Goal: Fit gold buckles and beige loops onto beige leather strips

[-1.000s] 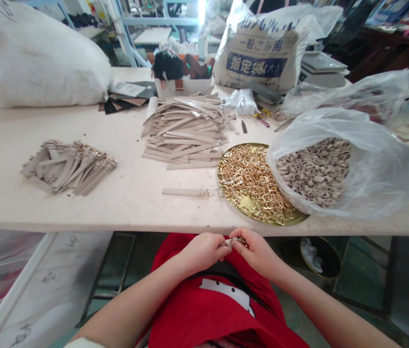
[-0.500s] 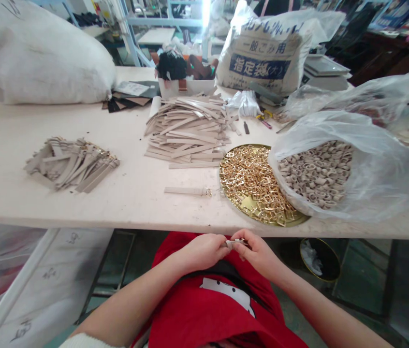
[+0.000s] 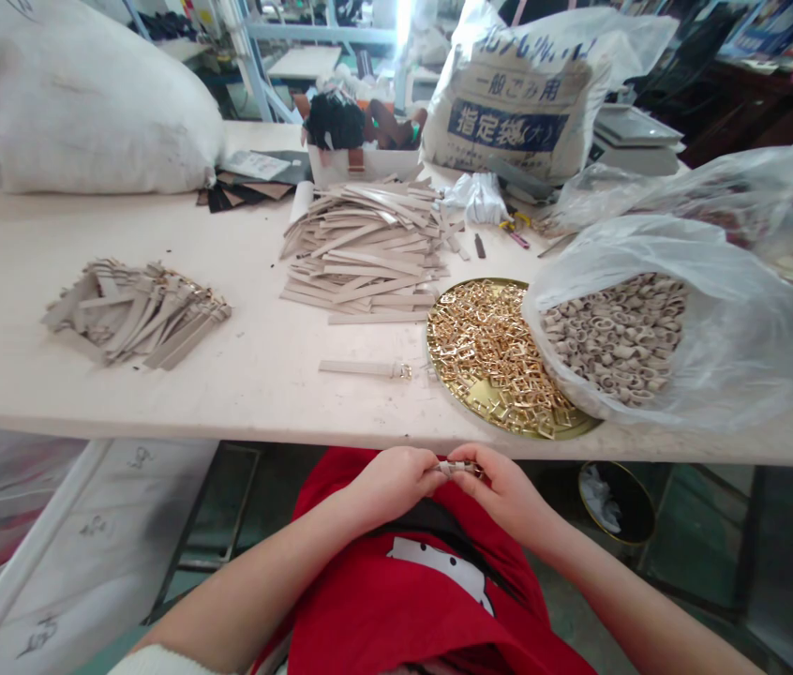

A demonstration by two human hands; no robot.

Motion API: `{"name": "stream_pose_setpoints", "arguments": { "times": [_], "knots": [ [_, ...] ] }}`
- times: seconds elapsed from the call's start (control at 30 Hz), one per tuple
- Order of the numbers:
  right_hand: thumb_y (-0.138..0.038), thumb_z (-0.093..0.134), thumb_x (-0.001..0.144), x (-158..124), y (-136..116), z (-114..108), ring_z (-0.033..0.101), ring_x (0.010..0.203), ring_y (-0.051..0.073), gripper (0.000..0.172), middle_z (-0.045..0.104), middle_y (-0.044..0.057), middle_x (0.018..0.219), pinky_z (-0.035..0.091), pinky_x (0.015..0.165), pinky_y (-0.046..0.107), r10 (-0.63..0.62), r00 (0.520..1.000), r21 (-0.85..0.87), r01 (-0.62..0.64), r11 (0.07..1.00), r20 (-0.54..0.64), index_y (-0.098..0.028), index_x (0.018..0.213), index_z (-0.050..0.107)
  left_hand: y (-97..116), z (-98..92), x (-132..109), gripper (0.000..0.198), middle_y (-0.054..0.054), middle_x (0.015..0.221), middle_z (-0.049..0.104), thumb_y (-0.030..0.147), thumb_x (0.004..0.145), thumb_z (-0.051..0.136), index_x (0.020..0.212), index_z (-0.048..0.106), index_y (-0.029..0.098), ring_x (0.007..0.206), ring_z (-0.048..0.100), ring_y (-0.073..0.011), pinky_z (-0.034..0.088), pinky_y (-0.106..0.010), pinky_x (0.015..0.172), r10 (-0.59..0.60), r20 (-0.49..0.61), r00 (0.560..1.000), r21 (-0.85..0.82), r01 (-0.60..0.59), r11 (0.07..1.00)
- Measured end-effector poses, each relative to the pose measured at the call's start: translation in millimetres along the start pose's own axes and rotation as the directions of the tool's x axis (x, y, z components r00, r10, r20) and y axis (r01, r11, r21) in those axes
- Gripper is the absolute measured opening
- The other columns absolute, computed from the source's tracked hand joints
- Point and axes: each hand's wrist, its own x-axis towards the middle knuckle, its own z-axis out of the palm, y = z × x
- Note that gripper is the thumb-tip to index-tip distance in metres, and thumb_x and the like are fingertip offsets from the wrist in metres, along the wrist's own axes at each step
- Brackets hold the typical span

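Note:
My left hand (image 3: 393, 486) and my right hand (image 3: 501, 489) meet in my lap just below the table edge. Both are pinched on a small beige strap piece with a metal buckle (image 3: 454, 467) held between the fingertips. On the table above them lies a single beige strap with a gold buckle (image 3: 365, 369). A round gold tray (image 3: 467, 386) heaped with gold buckles stands to the right of it. A clear plastic bag (image 3: 720, 328) holds many small beige loops.
A pile of loose beige straps (image 3: 365, 253) lies at the table's middle. A heap of straps with buckles (image 3: 133, 314) sits at the left. A big white sack (image 3: 80, 103), a printed bag (image 3: 516, 94) and a white box (image 3: 361, 164) stand behind. A bin (image 3: 614, 502) stands under the table.
My hands stay together in my lap, working the small piece between the fingertips. The view has shifted slightly; nothing on the table has moved.

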Motion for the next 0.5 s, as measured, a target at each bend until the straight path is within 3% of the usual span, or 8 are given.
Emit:
{"name": "stream_pose_setpoints", "arguments": {
  "times": [0.13, 0.5],
  "knots": [
    [-0.032, 0.048, 0.081, 5.6, 1.2, -6.6, 0.053, 0.065, 0.016, 0.014, 0.060, 0.001, 0.071, 0.040, 0.059, 0.028, 0.031, 0.998, -0.007, -0.031, 1.000, 0.047, -0.020, 0.081, 0.054, -2.9, -7.3, -1.3, 0.031, -0.004, 0.071, 0.063, 0.036, 0.084, 0.041, 0.074, 0.061, 0.016, 0.067, 0.057, -0.0163, 0.035, -0.023, 0.057, -0.012, -0.021, 1.000, 0.073, 0.014, 0.997],
    [-0.027, 0.046, 0.083, 4.3, -1.0, -1.6, 0.053, 0.066, 0.016, 0.012, 0.059, 0.002, 0.072, 0.040, 0.060, 0.027, -0.017, 0.999, -0.049, 0.020, 0.999, 0.045, -0.019, 0.079, 0.054, 0.8, -1.8, 4.9, 0.028, -0.004, 0.072, 0.064, 0.034, 0.083, 0.042, 0.076, 0.062, 0.017, 0.065, 0.056, -0.0160, 0.037, -0.023, 0.059, -0.024, 0.000, 1.000, 0.059, 0.024, 0.998]
  ]
}}
